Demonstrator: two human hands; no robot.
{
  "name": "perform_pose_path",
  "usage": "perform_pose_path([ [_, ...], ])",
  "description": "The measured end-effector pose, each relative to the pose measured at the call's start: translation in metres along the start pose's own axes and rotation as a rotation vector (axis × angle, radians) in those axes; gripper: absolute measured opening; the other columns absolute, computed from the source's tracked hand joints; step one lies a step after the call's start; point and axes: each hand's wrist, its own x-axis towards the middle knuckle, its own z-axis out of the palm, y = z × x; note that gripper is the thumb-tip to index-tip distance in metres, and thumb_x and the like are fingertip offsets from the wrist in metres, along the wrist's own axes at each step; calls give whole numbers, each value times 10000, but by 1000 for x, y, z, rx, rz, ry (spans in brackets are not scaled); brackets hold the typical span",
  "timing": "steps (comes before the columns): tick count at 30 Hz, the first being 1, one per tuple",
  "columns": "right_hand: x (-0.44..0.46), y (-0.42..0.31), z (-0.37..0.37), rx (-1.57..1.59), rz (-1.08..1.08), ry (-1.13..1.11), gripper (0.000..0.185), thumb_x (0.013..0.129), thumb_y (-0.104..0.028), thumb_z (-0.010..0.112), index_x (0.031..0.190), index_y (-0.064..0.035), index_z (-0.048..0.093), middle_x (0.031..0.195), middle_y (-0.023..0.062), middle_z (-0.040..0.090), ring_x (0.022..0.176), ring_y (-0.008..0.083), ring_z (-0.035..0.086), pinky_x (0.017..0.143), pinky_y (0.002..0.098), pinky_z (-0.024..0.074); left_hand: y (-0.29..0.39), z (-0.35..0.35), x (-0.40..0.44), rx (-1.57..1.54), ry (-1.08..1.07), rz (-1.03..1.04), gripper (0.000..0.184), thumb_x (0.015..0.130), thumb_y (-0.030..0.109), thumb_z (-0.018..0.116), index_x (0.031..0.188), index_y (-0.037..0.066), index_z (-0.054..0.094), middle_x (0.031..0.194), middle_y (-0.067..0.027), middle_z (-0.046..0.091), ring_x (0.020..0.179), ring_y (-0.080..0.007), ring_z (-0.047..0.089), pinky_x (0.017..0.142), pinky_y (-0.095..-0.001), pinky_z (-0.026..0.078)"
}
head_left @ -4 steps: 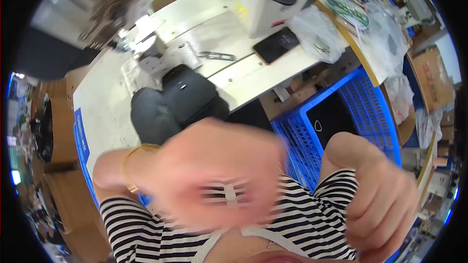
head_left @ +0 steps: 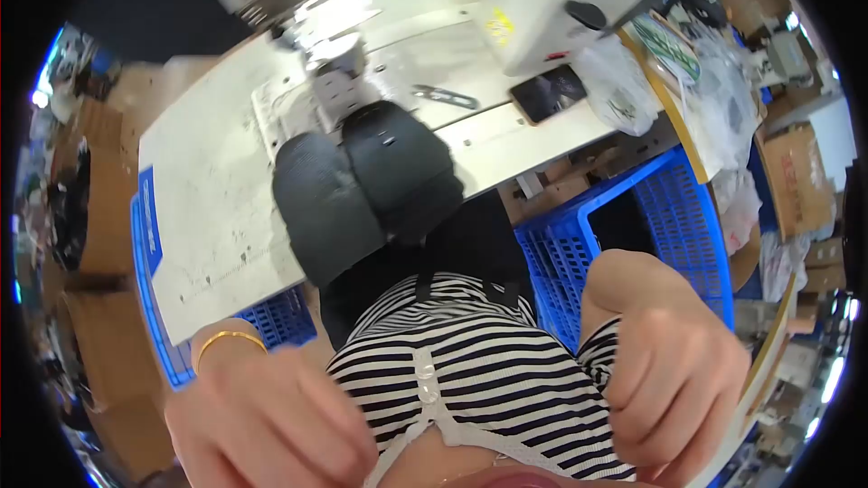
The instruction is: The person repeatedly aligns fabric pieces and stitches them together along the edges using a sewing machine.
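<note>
My left hand (head_left: pixel 271 416), with a gold bracelet (head_left: pixel 231 336) on its wrist, is at the lower left beside my striped top (head_left: pixel 488 352). Its fingers are curled, slightly blurred, and their tips are hidden. My right hand (head_left: pixel 678 380) is raised at the lower right, fingers folded in; whatever they may hold is out of sight. Away from both hands, a black padded item (head_left: pixel 362 185) with two rounded lobes lies at the table's front edge. It rests against the metal arm of a machine (head_left: pixel 337 81).
On the white table (head_left: pixel 208 199) lie a grey cutter-like tool (head_left: pixel 445 96), a phone (head_left: pixel 548 93) and a clear plastic bag (head_left: pixel 617 90). A blue crate (head_left: pixel 561 262) stands below on the right. Cardboard boxes (head_left: pixel 99 352) are at the left.
My left hand has moved from in front of my chest down to the lower left. The right hand stays raised, slightly shifted. The view has turned, moving the table items rightward.
</note>
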Motion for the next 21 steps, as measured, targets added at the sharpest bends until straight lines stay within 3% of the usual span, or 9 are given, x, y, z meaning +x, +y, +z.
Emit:
perform_pose_path([
  [2,20,38,8,75,8,-37,185,895,-67,614,716,-67,655,649,22,542,505,87,483,404,238,287,34,8,-24,57,22,-30,158,899,21,539,811,73,659,811,-104,647,603,-177,591,612,-269,512],
  [4,39,69,13,172,44,-102,211,907,-58,584,706,-61,648,623,12,502,490,98,460,403,238,287,57,6,-74,-39,-68,29,156,841,115,618,912,-22,643,904,-190,631,811,-281,623,751,-375,521],
  [6,51,87,17,221,75,-136,272,919,-37,531,658,-62,605,595,4,449,473,113,429,401,242,291,67,3,-75,-53,-74,57,151,848,115,596,885,-28,626,863,-192,601,785,-290,601,711,-380,498],
  [8,54,94,20,227,99,-199,292,917,-35,528,630,-70,572,597,7,455,472,112,431,399,248,292,73,12,-64,20,19,36,235,921,23,473,730,53,606,686,-112,558,526,-205,524,493,-283,442],
  [11,56,98,20,231,103,-254,321,916,-37,525,598,-80,523,598,14,455,473,116,436,398,254,296,75,15,-84,45,-76,27,117,858,-25,554,817,-94,638,793,-255,634,657,-317,637,641,-358,564],
  [15,53,97,20,222,119,-219,328,934,-66,518,607,-78,524,595,25,451,481,141,453,403,257,308,57,25,-80,315,-98,-88,143,865,0,553,779,-81,632,789,-242,628,682,-332,644,697,-392,580],
  [16,50,96,4,229,124,-475,135,842,30,557,739,3,640,693,144,625,582,171,587,478,210,373,53,24,-76,312,-86,-78,143,865,3,553,780,-77,635,790,-240,630,691,-329,649,706,-397,582],
  [19,41,87,-13,55,206,-348,150,852,35,550,718,-20,593,708,158,639,550,165,576,478,202,382,62,8,-58,539,-118,-124,126,869,8,572,846,-65,672,814,-212,664,747,-271,690,750,-365,601],
  [21,36,87,-9,-161,138,4,133,865,-2,582,740,-46,578,713,105,667,518,141,574,482,183,381,63,5,-50,807,9,-35,111,873,34,603,893,-32,689,814,-172,682,754,-214,701,740,-309,607],
])
